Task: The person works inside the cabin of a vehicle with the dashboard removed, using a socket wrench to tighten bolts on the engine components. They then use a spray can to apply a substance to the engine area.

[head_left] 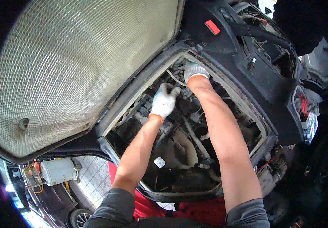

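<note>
My left hand (pixel 164 99), in a white work glove with an orange cuff, is among hoses and fittings in the open engine bay, its fingers curled round something I cannot make out. My right hand (pixel 196 72), gloved alike, reaches further up, just inside the bay's back rim (pixel 238 99); its fingers are hidden among the parts. A pale hose (pixel 175 78) runs between the two hands. Below them lie a long grey pipe (pixel 194 138) and a small pale square piece (pixel 159 162).
A raised lid with quilted silvery lining (pixel 80 64) fills the upper left. A red oblong item (pixel 212 27) lies on black trim. At lower left are a white tank on a wheeled frame (pixel 57 171) and a dark car (pixel 52 205). Cables and parts (pixel 304 104) crowd the right.
</note>
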{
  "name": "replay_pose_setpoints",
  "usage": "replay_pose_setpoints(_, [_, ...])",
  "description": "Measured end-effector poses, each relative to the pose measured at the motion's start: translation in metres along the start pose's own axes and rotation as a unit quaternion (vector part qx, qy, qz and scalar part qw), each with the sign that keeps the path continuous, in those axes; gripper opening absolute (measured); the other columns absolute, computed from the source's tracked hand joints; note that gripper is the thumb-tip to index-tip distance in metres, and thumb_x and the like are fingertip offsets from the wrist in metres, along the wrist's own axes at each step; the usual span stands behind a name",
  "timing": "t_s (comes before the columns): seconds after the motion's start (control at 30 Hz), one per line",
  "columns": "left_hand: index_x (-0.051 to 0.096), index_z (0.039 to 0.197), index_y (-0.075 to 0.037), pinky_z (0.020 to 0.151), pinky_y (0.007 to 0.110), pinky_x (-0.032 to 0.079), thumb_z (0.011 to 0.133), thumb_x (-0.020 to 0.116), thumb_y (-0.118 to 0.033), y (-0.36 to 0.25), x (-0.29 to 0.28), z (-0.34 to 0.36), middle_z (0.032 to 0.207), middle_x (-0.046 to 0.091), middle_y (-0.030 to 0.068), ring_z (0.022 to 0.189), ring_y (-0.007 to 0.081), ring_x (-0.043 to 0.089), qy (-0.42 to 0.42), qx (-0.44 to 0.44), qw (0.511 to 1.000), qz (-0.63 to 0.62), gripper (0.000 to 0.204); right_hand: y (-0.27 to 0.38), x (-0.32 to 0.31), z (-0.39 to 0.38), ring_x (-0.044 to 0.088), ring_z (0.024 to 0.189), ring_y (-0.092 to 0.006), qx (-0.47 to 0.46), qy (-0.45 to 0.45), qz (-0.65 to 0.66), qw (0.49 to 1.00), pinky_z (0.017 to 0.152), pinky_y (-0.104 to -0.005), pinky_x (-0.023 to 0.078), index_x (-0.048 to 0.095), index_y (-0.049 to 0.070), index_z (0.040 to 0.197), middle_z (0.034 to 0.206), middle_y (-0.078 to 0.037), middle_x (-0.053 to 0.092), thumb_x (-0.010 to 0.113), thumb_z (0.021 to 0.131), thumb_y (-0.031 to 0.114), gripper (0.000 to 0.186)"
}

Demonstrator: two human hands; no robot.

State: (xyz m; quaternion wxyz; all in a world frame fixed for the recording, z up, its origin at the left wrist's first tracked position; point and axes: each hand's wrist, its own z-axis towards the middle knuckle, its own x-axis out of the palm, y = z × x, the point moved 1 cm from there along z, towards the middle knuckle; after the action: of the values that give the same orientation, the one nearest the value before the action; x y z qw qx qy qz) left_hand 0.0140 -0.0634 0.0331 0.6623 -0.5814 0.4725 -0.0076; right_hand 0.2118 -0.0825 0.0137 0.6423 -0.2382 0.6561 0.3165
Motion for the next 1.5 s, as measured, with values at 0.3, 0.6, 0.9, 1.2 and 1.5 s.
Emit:
replay_pose_setpoints(0.3, [0.069,0.132,0.002,0.105,0.041,0.050,0.104,0.066,-0.041,0.026,0.001,0.028,0.127,0.075,0.0219,0.119,0.0343,0.069,-0.112,-0.057,0.983,-0.135,0.052,0.019,-0.024,-0.009,0.073,0.120,-0.0396,-0.031,0.016,0.056,0.998,0.102,-0.0506,0.059,0.080,0.008,0.123,0.131,-0.019,0.075,0.056,0.103,0.020,0.034])
replay_pose_setpoints(0.6, [0.067,0.127,0.003,0.077,0.033,0.054,0.104,0.071,-0.037,0.006,-0.001,0.000,0.103,0.075,0.0105,0.089,0.0175,0.067,0.004,-0.138,0.964,-0.228,0.046,0.015,-0.016,-0.003,0.072,0.121,-0.0394,-0.003,0.020,0.021,1.000,0.104,-0.0516,0.058,0.081,0.010,0.124,0.132,-0.017,0.076,0.061,0.101,0.018,0.032])
replay_pose_setpoints(0.9, [0.066,0.134,0.003,0.104,0.042,0.050,0.102,0.068,-0.053,0.041,0.017,0.037,0.122,0.075,0.0230,0.115,0.0353,0.068,-0.145,-0.098,0.935,-0.308,0.064,0.018,-0.022,-0.003,0.070,0.125,-0.0405,-0.011,-0.006,0.063,0.998,0.106,-0.0517,0.057,0.078,0.009,0.131,0.139,-0.019,0.072,0.052,0.105,0.021,0.038])
replay_pose_setpoints(1.2, [0.066,0.114,-0.006,0.059,0.033,0.051,0.108,0.064,-0.040,0.018,0.006,0.014,0.090,0.069,0.0056,0.067,0.0169,0.061,-0.031,-0.182,0.890,-0.417,0.034,0.017,-0.025,-0.007,0.071,0.125,-0.0395,-0.008,0.047,0.036,0.998,0.103,-0.0509,0.059,0.078,0.009,0.130,0.137,-0.019,0.073,0.057,0.104,0.019,0.035])
replay_pose_setpoints(1.5, [0.061,0.146,-0.007,0.094,0.037,0.056,0.109,0.063,-0.045,0.014,0.029,-0.009,0.135,0.068,0.0094,0.113,0.0222,0.065,-0.127,-0.202,0.908,-0.344,0.054,0.024,-0.016,-0.004,0.064,0.136,-0.0362,-0.033,0.056,0.081,0.995,0.114,-0.0491,0.052,0.076,0.010,0.134,0.146,-0.015,0.069,0.058,0.105,0.024,0.037])
